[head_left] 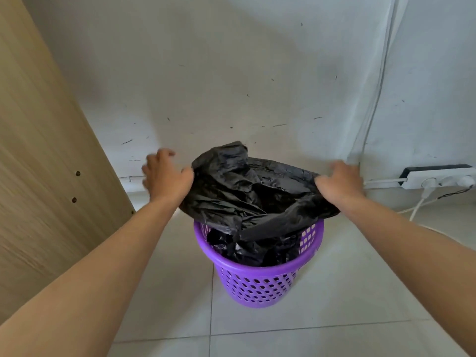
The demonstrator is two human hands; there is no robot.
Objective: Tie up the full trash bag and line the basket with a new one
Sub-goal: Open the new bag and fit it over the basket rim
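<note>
A purple perforated plastic basket (257,284) stands on the tiled floor in front of a white wall. A black trash bag (255,191) hangs into it, its mouth stretched wide above the rim. My left hand (166,176) grips the bag's left edge, thumb against the plastic. My right hand (340,182) grips the right edge the same way. The bag's lower part lies crumpled inside the basket. The left hand is slightly blurred.
A light wooden panel (41,150) leans along the left side. A white power strip (438,177) with plugs lies on the floor at the right, its cables (417,206) trailing toward the basket. A cable runs up the wall's right part.
</note>
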